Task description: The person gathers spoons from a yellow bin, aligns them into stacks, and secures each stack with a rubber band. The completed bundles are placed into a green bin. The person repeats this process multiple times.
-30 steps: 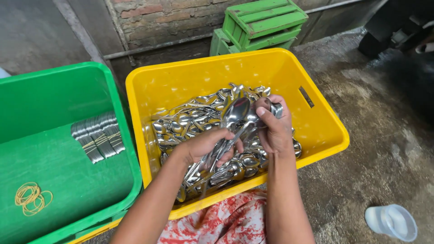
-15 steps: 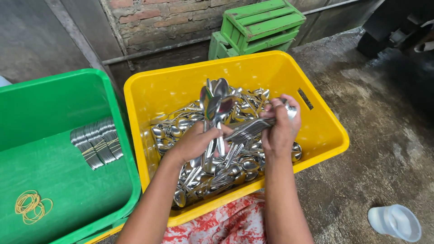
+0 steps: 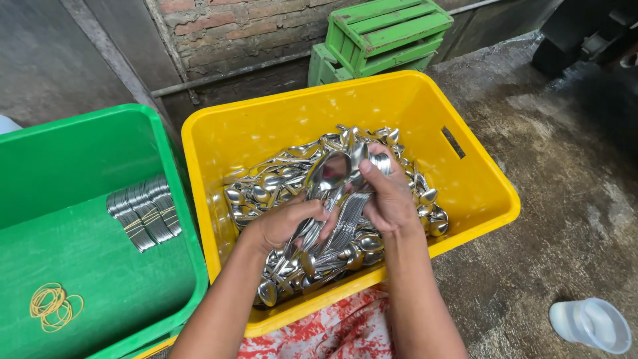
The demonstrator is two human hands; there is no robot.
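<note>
**Spoons pulled back into one neat bunch**

Nearest the camera, a red and white patterned cloth [image 3: 332, 329] shows between the person's arms. Just past it, the left hand [image 3: 286, 223] is closed around the handles of a bunch of shiny metal spoons [image 3: 335, 199]. The right hand [image 3: 389, 196] wraps around the top of the same bunch, near the spoon bowls.

Half a second ago the spoons stood up tall and spread like a fan. Now they are lower and pressed close together, with both hands squeezing them tight. That looks like the bunch is being lined up so it stays together.

The bunch sits just above the pile of loose spoons [image 3: 266, 189] in the yellow plastic crate [image 3: 279, 126]. To the left, the green plastic crate [image 3: 86, 146] holds a tied stack of spoons [image 3: 145, 211] and some yellow rubber bands [image 3: 53, 306]. Farther off stands a green wooden crate [image 3: 385, 33] by a brick wall [image 3: 232, 26].
</note>
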